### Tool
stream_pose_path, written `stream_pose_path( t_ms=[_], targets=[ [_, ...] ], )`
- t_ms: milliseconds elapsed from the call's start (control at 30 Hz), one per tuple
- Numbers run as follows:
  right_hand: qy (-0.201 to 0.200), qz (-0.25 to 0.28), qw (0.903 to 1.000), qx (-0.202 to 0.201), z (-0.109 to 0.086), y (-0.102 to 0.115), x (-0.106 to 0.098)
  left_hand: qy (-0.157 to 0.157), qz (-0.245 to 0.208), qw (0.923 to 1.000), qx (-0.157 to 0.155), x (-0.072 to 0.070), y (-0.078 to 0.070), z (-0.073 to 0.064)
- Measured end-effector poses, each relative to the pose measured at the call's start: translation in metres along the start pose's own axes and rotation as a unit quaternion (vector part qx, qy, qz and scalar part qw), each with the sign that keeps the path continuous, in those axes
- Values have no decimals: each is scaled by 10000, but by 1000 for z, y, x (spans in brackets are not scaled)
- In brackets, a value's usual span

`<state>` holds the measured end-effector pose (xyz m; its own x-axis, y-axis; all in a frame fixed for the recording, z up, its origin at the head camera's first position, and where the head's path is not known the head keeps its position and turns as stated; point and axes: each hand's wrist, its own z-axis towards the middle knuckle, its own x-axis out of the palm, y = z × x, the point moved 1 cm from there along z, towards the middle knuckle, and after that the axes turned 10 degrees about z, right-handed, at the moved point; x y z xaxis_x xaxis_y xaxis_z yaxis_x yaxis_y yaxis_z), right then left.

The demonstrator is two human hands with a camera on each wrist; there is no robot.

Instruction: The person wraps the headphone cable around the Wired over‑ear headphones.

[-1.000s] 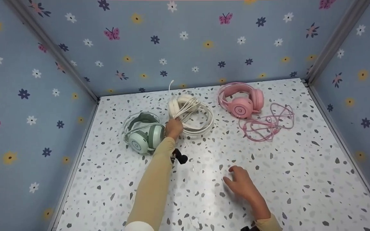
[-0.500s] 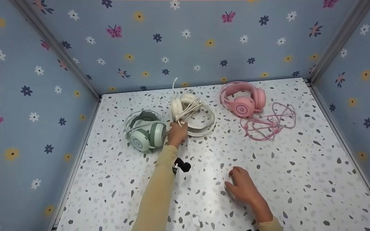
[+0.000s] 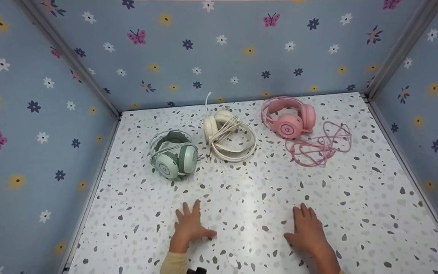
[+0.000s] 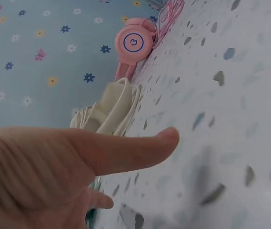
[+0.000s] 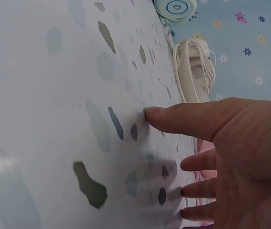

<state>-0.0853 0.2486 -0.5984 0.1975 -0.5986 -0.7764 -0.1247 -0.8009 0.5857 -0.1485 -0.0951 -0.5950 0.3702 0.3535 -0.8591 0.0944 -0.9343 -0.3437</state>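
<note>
My left hand (image 3: 189, 228), fingers spread and empty, is nearer than my right hand (image 3: 310, 233), also empty with fingers extended, to the green headphones (image 3: 186, 158), lying ahead, slightly left, ear cups (image 3: 168, 166) toward me; fingertip-table (image 3: 249, 190) contact unclear.

the green headphones (image 3: 168, 166), cream headphones (image 3: 210, 128) and pink headphones (image 3: 288, 127) look like smooth plastic with a soft sheen. the counter (image 3: 249, 186) is smooth and glossy, catching light; the walls (image 3: 219, 61) look matt, the corner posts (image 3: 401, 50) dull metal, the sleeve (image 3: 174, 263) matt cloth.
</note>
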Motion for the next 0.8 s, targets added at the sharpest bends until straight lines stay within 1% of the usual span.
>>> stream_pose_path(
  t_ms=[67, 133, 233, 333, 433, 500, 567, 633, 700, 800],
  targets=[
    [57, 59, 10000, 26, 0, 0, -6, 60, -12, 9999, 152, 5, 9, -8],
    [57, 35, 10000, -51, 3, 3, -9, -17, 55, 9997, 242, 8, 12, -11],
    [51, -173, 9998, -78, 8, 9, -11, -60, 266, 9994, 219, 10, 10, -9],
    [81, -476, 9988, 22, 11, 12, -11, -93, 565, 9981, 230, 10, 5, -7],
    [152, -669, 9976, 52, 13, 15, -13, -203, 745, 9967, 254, 10, 3, -6],
    [204, -730, 9971, 13, 16, 17, -16, -360, 759, 9962, 248, 10, 3, -8],
    [232, -751, 9968, -110, 20, 19, -21, -553, 703, 9956, 270, 10, 2, -11],
    [254, -759, 9966, -195, 26, 22, -28, -815, 670, 9937, 384, 13, 0, -13],
    [209, -794, 9962, -295, 37, 24, -37, -1169, 712, 9888, 590, 16, -5, -13],
    [32, -856, 9949, -526, 61, 30, -53, -1796, 811, 9762, 910, 21, -13, -12]
  ],
)
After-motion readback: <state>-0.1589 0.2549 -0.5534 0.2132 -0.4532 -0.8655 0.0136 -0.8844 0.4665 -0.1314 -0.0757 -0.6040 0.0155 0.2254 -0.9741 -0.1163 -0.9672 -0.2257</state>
